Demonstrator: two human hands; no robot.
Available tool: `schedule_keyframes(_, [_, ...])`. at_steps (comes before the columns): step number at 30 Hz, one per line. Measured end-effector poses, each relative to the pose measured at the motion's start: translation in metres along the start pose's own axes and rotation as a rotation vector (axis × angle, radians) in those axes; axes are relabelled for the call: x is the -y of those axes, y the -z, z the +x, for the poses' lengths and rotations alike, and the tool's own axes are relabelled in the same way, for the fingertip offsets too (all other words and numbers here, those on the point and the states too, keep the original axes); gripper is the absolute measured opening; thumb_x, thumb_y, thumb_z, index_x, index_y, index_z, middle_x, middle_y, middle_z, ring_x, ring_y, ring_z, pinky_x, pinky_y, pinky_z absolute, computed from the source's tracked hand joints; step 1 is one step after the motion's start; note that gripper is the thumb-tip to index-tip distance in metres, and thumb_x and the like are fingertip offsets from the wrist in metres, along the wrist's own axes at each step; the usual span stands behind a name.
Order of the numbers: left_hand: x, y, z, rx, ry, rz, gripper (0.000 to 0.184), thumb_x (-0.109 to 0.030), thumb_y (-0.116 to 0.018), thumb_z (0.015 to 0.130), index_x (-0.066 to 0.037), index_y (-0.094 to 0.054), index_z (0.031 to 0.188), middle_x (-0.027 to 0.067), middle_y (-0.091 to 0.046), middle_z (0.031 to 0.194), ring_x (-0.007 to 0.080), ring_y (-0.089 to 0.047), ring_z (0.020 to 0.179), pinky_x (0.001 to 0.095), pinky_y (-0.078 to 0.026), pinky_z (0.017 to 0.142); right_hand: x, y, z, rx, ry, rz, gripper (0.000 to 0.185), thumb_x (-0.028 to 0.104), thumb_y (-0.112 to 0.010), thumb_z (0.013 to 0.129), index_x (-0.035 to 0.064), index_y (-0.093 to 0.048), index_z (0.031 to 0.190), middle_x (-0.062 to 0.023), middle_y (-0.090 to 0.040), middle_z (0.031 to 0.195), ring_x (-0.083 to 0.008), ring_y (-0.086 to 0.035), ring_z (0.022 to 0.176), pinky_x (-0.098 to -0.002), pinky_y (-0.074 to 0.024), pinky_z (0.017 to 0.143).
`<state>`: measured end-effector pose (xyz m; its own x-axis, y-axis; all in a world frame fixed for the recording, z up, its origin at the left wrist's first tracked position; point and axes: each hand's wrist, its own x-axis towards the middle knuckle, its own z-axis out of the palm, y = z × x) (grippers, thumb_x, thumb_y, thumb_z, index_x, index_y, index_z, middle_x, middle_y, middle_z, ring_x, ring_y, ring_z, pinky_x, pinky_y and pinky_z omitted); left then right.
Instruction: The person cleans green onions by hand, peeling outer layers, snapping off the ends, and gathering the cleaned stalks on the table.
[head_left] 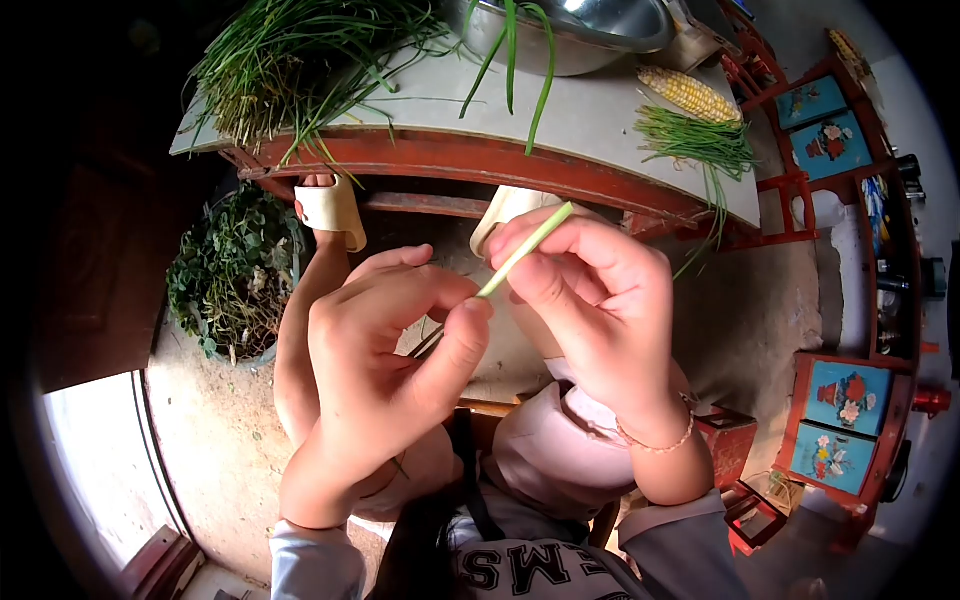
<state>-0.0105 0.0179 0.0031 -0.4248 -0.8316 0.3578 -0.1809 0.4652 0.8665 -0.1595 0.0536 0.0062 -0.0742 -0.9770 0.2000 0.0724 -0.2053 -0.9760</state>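
Observation:
Between my two hands a pale green chive stalk (527, 247) slants up to the right, its light end uppermost. My left hand (395, 335) pinches its lower part between thumb and forefinger. The thumb and fingers of my right hand (600, 300) close on the stalk nearer the upper end. Beyond my hands, a big heap of chives (290, 65) lies on the table's left part. Long green blades hang over the rim of a steel bowl (590, 45). A smaller bundle of chives (695, 140) lies at the table's right end.
The table (590, 125) has a pale top and a red wooden edge. A corn cob (690, 93) lies near its right end. On the floor at left stands a basin of leafy greens (235, 270). Red cabinets with painted blue doors (840, 400) line the right side.

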Motion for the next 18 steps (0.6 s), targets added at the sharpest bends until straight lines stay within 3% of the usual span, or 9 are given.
schedule_keyframes(2, [0.0004,0.0004,-0.0002,0.028,0.02,-0.023,0.009,-0.004,-0.059,0.07,0.0,-0.056,0.063,0.0046,-0.056,0.057,0.016,-0.054,0.052,0.0355,-0.042,0.081,-0.004,-0.001,0.0009,-0.05,0.053,-0.006,0.006,-0.001,-0.055,0.079,-0.0073,-0.054,0.079,-0.0079,-0.056,0.082,-0.0092,-0.053,0.073,-0.0197,-0.0463,0.061])
schedule_keyframes(5, [0.0014,0.001,-0.0002,0.064,0.021,-0.098,0.009,-0.003,-0.058,0.07,0.0,-0.055,0.063,0.0044,-0.056,0.056,0.0165,-0.053,0.052,0.0349,-0.042,0.081,-0.0055,-0.0016,0.0001,-0.068,0.08,-0.015,0.005,-0.002,-0.055,0.078,-0.0067,-0.054,0.078,-0.0076,-0.055,0.082,-0.0086,-0.053,0.073,-0.0196,-0.046,0.061])
schedule_keyframes(9, [-0.0012,0.0021,-0.0017,0.075,0.115,-0.181,0.01,-0.002,-0.056,0.072,0.003,-0.053,0.063,0.0057,-0.054,0.057,0.0136,-0.051,0.053,0.0268,-0.043,0.067,-0.0007,0.0001,-0.0013,-0.021,0.012,-0.089,0.005,0.001,-0.051,0.083,-0.0034,-0.051,0.082,-0.0076,-0.055,0.09,-0.0088,-0.05,0.078,-0.0198,-0.0415,0.067])
schedule_keyframes(13, [-0.0031,0.0016,-0.003,0.045,0.253,-0.369,0.011,0.0,-0.054,0.074,0.005,-0.052,0.064,0.0057,-0.054,0.061,0.0091,-0.049,0.058,0.0199,-0.038,0.055,-0.0027,0.0048,0.0036,-0.136,0.106,-0.114,0.002,-0.003,-0.053,0.079,-0.0046,-0.052,0.078,-0.0059,-0.055,0.082,-0.0059,-0.051,0.072,-0.0173,-0.0441,0.057])
schedule_keyframes(16, [-0.0026,0.0031,-0.003,0.069,0.277,-0.421,0.012,0.0,-0.053,0.075,0.004,-0.053,0.064,0.0049,-0.055,0.063,0.0082,-0.049,0.06,0.0201,-0.039,0.056,0.0008,0.0063,0.0036,-0.196,0.054,-0.14,0.004,0.0,-0.055,0.079,-0.0034,-0.052,0.079,-0.0039,-0.055,0.082,-0.0046,-0.051,0.073,-0.0158,-0.0429,0.055])
schedule_keyframes(18, [-0.002,-0.0009,-0.0043,0.041,0.262,-0.402,0.012,0.0,-0.053,0.075,0.004,-0.053,0.064,0.0052,-0.054,0.062,0.0085,-0.049,0.059,0.0202,-0.039,0.055,0.0025,0.0008,0.0025,-0.175,-0.042,0.079,0.007,0.003,-0.059,0.078,-0.0023,-0.054,0.081,-0.0029,-0.055,0.083,-0.0045,-0.051,0.075,-0.015,-0.043,0.055])
